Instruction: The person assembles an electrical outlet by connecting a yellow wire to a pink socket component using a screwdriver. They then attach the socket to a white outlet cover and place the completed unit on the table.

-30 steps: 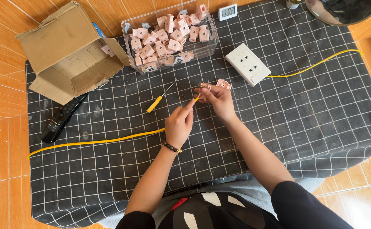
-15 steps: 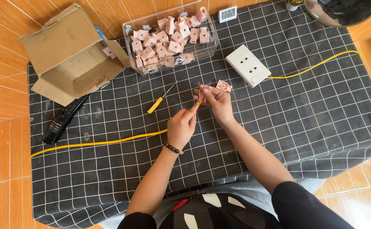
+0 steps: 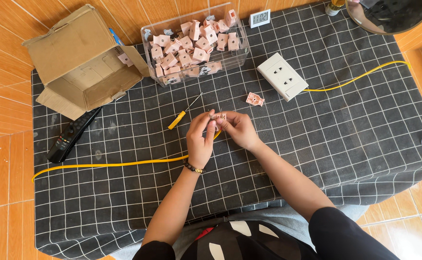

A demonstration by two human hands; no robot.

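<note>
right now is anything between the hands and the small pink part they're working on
Nothing visible. The left hand and right hand both already pinch the small pink plastic part directly over the checked cloth. The yellow-handled screwdriver lies apart to the left, a second pink part apart to the upper right.

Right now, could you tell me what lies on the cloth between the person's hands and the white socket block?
In the head view, one loose pink part lies on the checked cloth between the hands, left hand and right hand, and the white socket block; otherwise the stretch is bare.
</note>
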